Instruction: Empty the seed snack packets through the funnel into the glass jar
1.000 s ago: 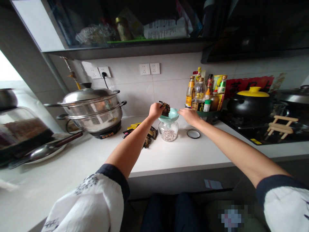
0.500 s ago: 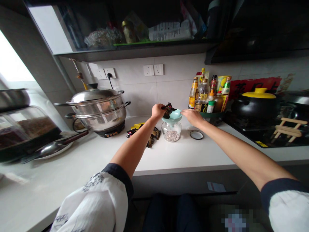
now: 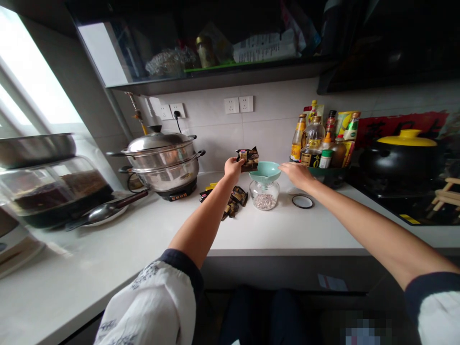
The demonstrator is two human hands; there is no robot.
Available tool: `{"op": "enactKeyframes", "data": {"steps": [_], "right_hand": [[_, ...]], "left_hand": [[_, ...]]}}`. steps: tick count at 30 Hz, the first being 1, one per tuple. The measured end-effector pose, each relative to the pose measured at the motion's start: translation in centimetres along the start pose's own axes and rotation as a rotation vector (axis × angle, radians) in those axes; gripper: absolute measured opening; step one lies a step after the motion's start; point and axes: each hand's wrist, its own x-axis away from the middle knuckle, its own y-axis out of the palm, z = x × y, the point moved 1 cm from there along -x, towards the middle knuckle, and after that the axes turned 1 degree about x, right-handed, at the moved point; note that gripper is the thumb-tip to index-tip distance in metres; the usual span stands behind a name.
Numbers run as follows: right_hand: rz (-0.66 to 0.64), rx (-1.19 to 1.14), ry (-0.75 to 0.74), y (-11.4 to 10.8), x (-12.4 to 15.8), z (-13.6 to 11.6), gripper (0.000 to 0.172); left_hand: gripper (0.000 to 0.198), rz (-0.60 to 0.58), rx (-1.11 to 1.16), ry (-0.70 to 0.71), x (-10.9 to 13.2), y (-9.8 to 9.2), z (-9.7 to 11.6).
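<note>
My left hand (image 3: 233,168) is closed on a small black and gold packet (image 3: 249,159), held upright just left of the funnel and apart from it. A light green funnel (image 3: 265,172) sits in the mouth of a clear glass jar (image 3: 264,196), whose lower part holds pale, flaky bits. My right hand (image 3: 295,175) pinches the funnel's right rim. Several more dark packets (image 3: 237,195) lie on the counter left of the jar, partly behind my left forearm. To the jar's right lies a round lid (image 3: 303,201) with a dark rim.
A two-tier steamer (image 3: 163,165) stands at the back left, with a ladle (image 3: 104,211) on a plate nearer me. Sauce bottles (image 3: 312,139) crowd a green basin at the back right. A black pot with a yellow lid (image 3: 406,139) sits on the stove. An overhead cabinet (image 3: 215,76) hangs above.
My left hand has drawn the packet from over the funnel to its left and turned it upright. My right hand stays at the funnel's rim. The view has swung slightly left.
</note>
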Motion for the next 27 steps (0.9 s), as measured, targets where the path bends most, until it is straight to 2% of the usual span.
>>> {"op": "enactKeyframes", "data": {"steps": [3, 8, 11, 14, 16, 18, 20, 27], "right_hand": [[0.000, 0.012, -0.004, -0.1, 0.1, -0.1, 0.036], [0.002, -0.003, -0.003, 0.0, 0.2, 0.0, 0.039], [0.006, -0.017, 0.009, 0.1, 0.2, 0.1, 0.039], [0.015, -0.024, 0.017, 0.1, 0.2, 0.1, 0.040], [0.020, -0.028, 0.016, 0.2, 0.1, 0.1, 0.041], [0.020, -0.025, 0.015, 0.2, 0.1, 0.1, 0.041], [0.015, -0.018, 0.012, 0.2, 0.1, 0.2, 0.042], [0.004, -0.018, 0.021, -0.1, 0.2, 0.0, 0.040]], "left_hand": [[0.028, 0.000, 0.136, -0.054, 0.4, -1.7, -0.8], [0.016, -0.006, 0.190, -0.115, 2.3, -5.0, -3.5], [0.022, 0.015, 0.100, -0.182, 3.9, -6.6, -5.6], [0.029, -0.022, -0.083, -0.171, 5.6, -7.6, -7.7], [0.031, -0.036, -0.240, -0.154, 6.7, -7.9, -9.0], [0.025, -0.095, -0.365, -0.115, 7.6, -7.9, -10.1], [0.020, -0.097, -0.484, -0.068, 8.3, -7.8, -10.8], [0.026, -0.117, -0.898, 0.130, 10.4, -6.6, -10.7]]}}
